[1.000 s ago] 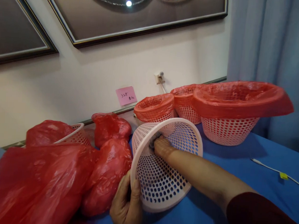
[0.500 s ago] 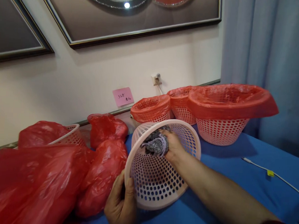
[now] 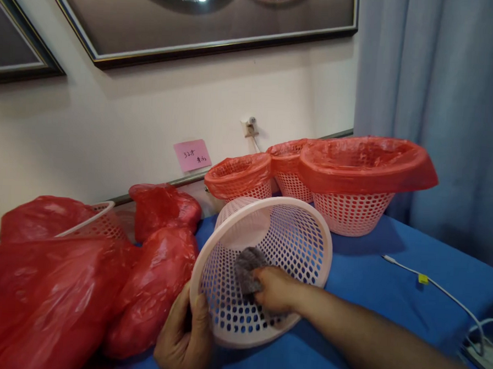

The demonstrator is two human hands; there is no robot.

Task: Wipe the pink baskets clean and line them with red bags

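Note:
A pale pink perforated basket (image 3: pixel 265 207) lies tilted on the blue table, its open mouth facing me. My left hand (image 3: pixel 187 335) grips the basket's rim at the lower left, thumb inside and fingers outside. Inside the basket, my right hand (image 3: pixel 276 289) is closed on a grey cloth (image 3: pixel 248 268), which touches the lower inner wall. The fingertips of that hand are partly hidden by the cloth.
Red plastic bags (image 3: pixel 158 290) are heaped at the left, with another basket (image 3: pixel 108 221) among them. Behind stand red-lined baskets (image 3: pixel 352 212). A white cable (image 3: pixel 447 294) crosses the blue table (image 3: pixel 374 279) at the right.
My right hand has moved the cloth down from the upper inner wall to the lower one. My left hand still holds the rim. The view has shifted slightly, so the surroundings sit further left.

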